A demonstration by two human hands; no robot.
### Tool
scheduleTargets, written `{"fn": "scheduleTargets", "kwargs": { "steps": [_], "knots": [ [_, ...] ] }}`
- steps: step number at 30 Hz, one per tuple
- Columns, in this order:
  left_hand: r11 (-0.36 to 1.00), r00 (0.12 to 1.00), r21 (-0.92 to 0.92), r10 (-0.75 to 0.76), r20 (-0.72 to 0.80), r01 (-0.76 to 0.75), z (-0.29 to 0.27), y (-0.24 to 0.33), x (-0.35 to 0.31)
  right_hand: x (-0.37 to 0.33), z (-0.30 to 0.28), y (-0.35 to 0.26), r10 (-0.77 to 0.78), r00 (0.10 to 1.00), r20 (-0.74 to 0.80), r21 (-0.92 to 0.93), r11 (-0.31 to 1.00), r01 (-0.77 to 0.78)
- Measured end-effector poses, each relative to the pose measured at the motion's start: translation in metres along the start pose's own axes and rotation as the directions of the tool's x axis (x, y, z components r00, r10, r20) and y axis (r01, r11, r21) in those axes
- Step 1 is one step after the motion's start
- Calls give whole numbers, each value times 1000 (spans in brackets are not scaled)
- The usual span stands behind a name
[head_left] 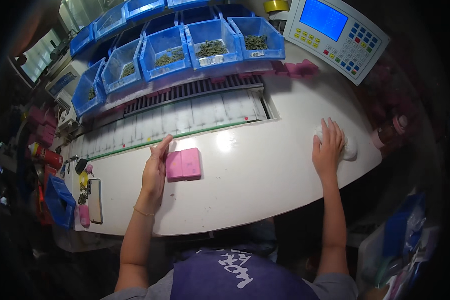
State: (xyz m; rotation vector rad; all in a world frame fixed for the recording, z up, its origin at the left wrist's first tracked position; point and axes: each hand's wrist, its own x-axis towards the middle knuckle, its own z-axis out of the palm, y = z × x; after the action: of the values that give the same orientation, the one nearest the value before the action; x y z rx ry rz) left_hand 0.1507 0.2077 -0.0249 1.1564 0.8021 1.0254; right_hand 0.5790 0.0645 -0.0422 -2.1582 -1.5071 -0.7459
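Note:
Two pink rectangular blocks [190, 163] lie side by side on the white worktop [245, 185]. My left hand [156, 167] stands on edge along their left side, fingers stretched out and holding nothing. Whether the palm touches the blocks I cannot tell. Toward the right end of the worktop, my right hand [328, 147] lies palm down with its fingers curved over a crumpled white cloth [350, 149]. Part of the cloth sticks out to the right of the hand, and the rest is hidden under it.
Blue bins [212, 42] with small green-brown pieces line the back above a slatted strip [185, 117]. A keypad console [337, 37] with a blue screen stands at the back right. At the left lie a phone [95, 201] and a blue bin [60, 200]; a bottle [391, 131] stands right.

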Motion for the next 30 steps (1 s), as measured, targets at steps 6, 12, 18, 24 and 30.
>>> {"fn": "scheduleTargets", "kwargs": {
  "steps": [6, 12, 18, 24, 30],
  "knots": [
    [484, 912, 774, 182, 366, -408, 15, -2, -9, -9, -9, -7, -127, 991, 46, 229, 967, 113],
    [276, 894, 858, 13, 447, -433, 54, -9, -20, 16, 22, -18, -96, 991, 89, 368, 928, 57],
    [555, 814, 697, -60, 578, -455, 85, -1, 10, 86, 84, 8, -148, 988, -55, 313, 937, 158],
    [299, 803, 751, 112, 585, -589, 123, -2, 115, 164, 156, 60, 60, 950, -308, 205, 979, 4],
    [-9, 811, 819, 132, 570, -574, 147, -33, 238, 208, 197, 96, 348, 910, -226, 397, 886, -241]
  ]
}}
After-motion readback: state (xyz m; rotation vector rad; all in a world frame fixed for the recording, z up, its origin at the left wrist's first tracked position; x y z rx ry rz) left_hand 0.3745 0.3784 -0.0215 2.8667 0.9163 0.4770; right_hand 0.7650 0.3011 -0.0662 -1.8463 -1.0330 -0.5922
